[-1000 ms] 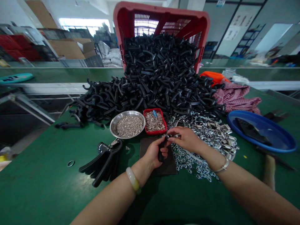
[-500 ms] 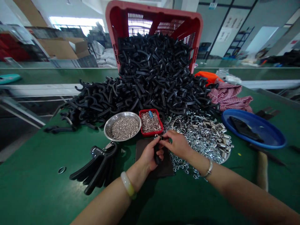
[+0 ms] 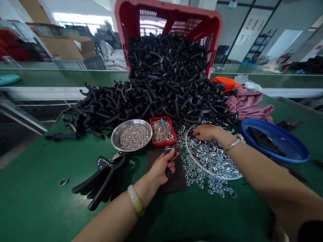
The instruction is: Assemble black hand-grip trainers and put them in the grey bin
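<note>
Over the dark mat point(image 3: 179, 183) at the middle of the head view, the left hand point(image 3: 165, 166) is wrapped around a black handle point(image 3: 169, 173), thumb near its far end. The handle's long axis runs roughly away from the person, leaning slightly, with the far end pointing toward the red tray point(image 3: 164, 145) of small metal pieces.

To the right of that handle and a little farther from the body, the right hand point(image 3: 205, 132) reaches to the far left part of a round, white-rimmed tray point(image 3: 227, 178). Small metal rings point(image 3: 209, 158) fill this tray and spill onto the green desk point(image 3: 45, 208) between it and the mat. The right hand is plainly the nearer one to the rings, its fingers down among them; I can't make out whether they pinch one. The two hands are well apart, with the loose rings lying between them. Left of the left hand lies a bundle of black sprung handles point(image 3: 108, 181), touched by neither hand.
</note>
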The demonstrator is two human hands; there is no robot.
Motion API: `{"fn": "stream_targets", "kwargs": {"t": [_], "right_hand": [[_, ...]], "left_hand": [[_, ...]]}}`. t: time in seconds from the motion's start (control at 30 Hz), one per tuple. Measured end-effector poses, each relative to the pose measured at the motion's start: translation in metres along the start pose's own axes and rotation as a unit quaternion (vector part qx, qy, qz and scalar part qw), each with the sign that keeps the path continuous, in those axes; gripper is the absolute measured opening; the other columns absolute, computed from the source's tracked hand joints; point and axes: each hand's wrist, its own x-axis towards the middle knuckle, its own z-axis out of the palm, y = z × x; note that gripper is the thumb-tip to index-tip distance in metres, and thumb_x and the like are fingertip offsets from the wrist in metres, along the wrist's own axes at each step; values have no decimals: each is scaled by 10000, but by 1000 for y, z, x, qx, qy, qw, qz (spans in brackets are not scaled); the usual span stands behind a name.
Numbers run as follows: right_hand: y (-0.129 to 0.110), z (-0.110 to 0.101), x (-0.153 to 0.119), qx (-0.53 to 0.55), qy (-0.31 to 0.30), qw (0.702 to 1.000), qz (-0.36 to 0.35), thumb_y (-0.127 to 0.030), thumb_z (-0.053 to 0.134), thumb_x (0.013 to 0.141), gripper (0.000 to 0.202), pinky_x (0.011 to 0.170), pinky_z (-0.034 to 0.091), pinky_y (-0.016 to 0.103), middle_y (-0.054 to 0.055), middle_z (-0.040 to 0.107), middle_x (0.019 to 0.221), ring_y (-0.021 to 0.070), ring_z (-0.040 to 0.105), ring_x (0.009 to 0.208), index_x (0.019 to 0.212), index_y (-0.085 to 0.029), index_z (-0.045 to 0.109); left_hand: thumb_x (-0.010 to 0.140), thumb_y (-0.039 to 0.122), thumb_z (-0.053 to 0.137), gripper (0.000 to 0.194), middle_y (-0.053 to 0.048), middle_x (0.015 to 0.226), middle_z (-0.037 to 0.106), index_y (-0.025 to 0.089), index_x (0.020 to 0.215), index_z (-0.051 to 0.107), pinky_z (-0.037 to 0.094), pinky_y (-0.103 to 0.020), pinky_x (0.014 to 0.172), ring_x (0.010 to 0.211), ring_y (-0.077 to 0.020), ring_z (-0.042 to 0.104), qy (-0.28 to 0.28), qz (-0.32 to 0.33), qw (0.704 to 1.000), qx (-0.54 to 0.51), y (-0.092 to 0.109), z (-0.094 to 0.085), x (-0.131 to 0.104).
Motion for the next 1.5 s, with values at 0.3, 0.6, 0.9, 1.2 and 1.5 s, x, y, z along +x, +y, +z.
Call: {"fn": "stream_targets", "kwargs": {"t": [0.3,0.6,0.9,1.2,1.5], "right_hand": [[11,-7,-16,-46,-13,997,60,-142,517,679,279,656,422,273,70,669,901,216,607,819,891,-196,688],[-12,2,-32,-24,5,999,22,-215,550,661,332,672,433,296,65,661,955,236,601,851,975,-211,660],[14,13,-47,60,155,982,91,-177,438,737,322,709,434,253,54,661,899,171,599,801,996,-163,631],[-17,23,-43,-50,76,990,109,-351,472,791,301,725,445,354,121,605,1024,264,568,927,971,-170,631],[-8,22,-49,-59,104,984,131,-334,430,859,270,717,429,327,149,616,969,253,584,895,926,-121,582]], "left_hand": [[677,284,710,280,8,785,600,158,776,481,252,-106,328,355,29,315,-13,7,1000,14,-1,-2,0],[665,285,719,287,15,763,597,153,775,489,240,-106,330,353,31,308,-17,11,1000,23,-2,-2,1],[668,288,715,292,21,744,589,159,774,476,234,-106,325,347,29,311,-15,7,1000,22,-3,-1,0],[667,289,716,290,20,758,593,160,776,481,240,-107,330,350,30,306,-19,8,999,25,-4,0,1],[674,278,712,270,17,753,586,151,771,494,252,-106,326,355,27,310,-25,9,1000,16,-2,-2,0]]}}
